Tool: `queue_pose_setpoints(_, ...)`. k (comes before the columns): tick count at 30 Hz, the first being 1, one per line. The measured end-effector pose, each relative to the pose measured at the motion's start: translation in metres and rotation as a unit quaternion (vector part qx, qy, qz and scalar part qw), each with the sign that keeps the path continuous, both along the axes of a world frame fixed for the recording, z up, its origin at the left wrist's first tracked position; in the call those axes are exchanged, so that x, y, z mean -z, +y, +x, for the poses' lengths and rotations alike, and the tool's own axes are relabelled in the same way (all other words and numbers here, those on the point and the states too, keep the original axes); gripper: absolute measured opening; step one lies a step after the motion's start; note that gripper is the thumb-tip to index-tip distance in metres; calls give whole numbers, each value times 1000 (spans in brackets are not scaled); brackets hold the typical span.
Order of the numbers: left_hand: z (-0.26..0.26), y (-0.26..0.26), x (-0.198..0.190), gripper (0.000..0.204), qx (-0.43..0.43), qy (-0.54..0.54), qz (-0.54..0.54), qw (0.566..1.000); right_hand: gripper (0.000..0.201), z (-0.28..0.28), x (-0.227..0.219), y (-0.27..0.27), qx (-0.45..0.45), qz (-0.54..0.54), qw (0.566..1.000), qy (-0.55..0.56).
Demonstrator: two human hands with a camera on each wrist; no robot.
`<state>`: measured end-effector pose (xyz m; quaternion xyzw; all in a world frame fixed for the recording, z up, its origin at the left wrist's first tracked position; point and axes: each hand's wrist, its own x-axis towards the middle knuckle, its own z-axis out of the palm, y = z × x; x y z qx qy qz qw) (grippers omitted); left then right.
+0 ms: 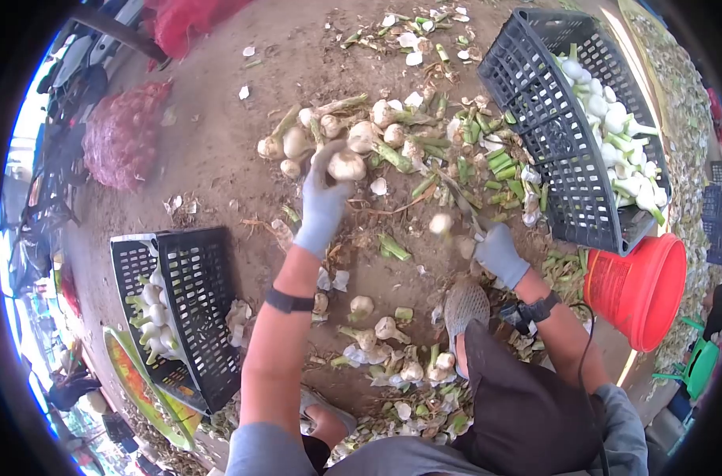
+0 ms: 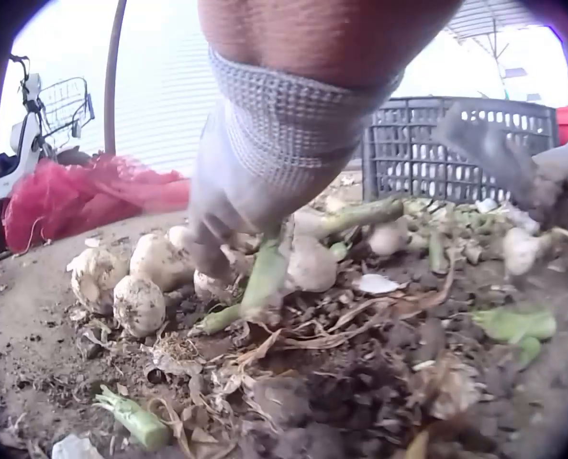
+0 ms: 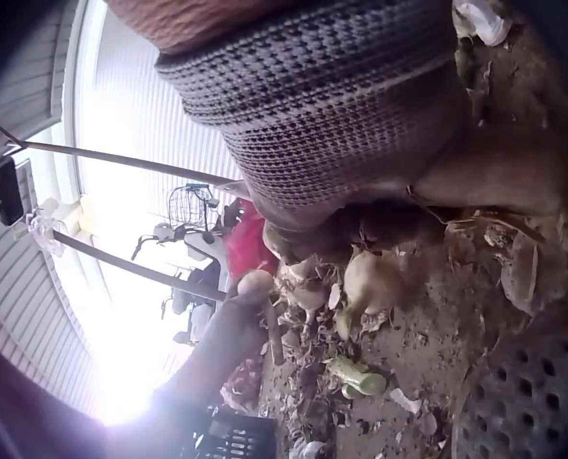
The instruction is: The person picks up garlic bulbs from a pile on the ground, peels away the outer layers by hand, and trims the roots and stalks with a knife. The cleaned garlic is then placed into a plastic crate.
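Observation:
My left hand [image 1: 326,208], in a pale glove, reaches into a pile of garlic. Its fingers and thumb curl at a round garlic bulb [image 1: 346,166]; a green stem [image 2: 267,277] shows just below that hand in the left wrist view. My right hand [image 1: 501,255], gloved too, grips a knife whose flat grey blade [image 2: 485,145] points away from me. Its handle is hidden in the fist. A blurred, whitish bulb [image 1: 440,224] is beside the blade, close to the right hand. More bulbs with stems [image 1: 296,143] lie beyond the left hand.
A black crate [image 1: 527,119] of trimmed garlic tilts at the right, by a red bucket [image 1: 634,293]. Another black crate [image 1: 194,301] stands at the left. Cut stems [image 1: 503,166] and peelings litter the dirt. A pink mesh sack [image 1: 127,135] lies far left; my shoe [image 1: 465,305] is near the right hand.

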<state>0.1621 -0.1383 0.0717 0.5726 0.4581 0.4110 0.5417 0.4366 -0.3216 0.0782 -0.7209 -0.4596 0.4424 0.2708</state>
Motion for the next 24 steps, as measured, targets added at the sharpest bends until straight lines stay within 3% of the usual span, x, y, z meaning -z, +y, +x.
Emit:
queue_pose_setpoints(2, 9, -32, -31, 71, 28, -148, -171, 974, 38, -8, -15, 10, -57, 67, 996, -19)
queue_pose_setpoints(3, 13, -42, -29, 71, 17, -77, -84, 993, 38, -13, -21, 14, -58, 67, 996, -20)
queue_pose_setpoints(4, 14, -52, -29, 65, -7, -60, -121, 991, 34, -18, -27, 17, -96, 86, 987, -93)
queue_pose_setpoints(5, 16, -59, -23, 63, -2, 47, -56, 997, 31, -24, -33, 20, -133, 103, 972, -165)
queue_pose_setpoints(6, 19, -65, -25, 64, 4, 152, 9, 988, 31, -30, -45, 22, -131, 100, 972, -167)
queue_pose_setpoints(9, 32, -89, -58, 63, 73, 228, 29, 970, 27, -50, -65, 23, -233, 249, 902, -266)
queue_pose_setpoints(10, 30, -92, -36, 63, 89, 182, 41, 978, 27, -56, -67, 21, -233, 248, 902, -266)
queue_pose_setpoints(13, 27, -98, -52, 63, 120, 119, 45, 985, 26, -69, -68, 15, -223, 322, 874, -286)
queue_pose_setpoints(17, 25, -107, -51, 57, 140, 85, 54, 985, 26, -72, -62, 9, -196, 325, 878, -290)
queue_pose_setpoints(18, 27, -112, -53, 55, 140, 53, 42, 988, 22, -69, -58, 7, -188, 296, 888, -298)
queue_pose_setpoints(20, 32, -127, -77, 51, 152, 106, 59, 981, 19, -49, -45, 18, -178, 262, 897, -308)
queue_pose_setpoints(21, 39, -137, -113, 50, 191, 87, 165, 964, 18, -20, -33, 32, -158, 87, 931, -318)
queue_pose_setpoints(22, 43, -145, -124, 51, 207, 18, 100, 973, 20, -4, -24, 30, -133, -95, 936, -312)
queue_pose_setpoints(24, 47, -132, -128, 53, 140, 94, 213, 962, 25, -7, -25, 16, -117, -37, 956, -268)
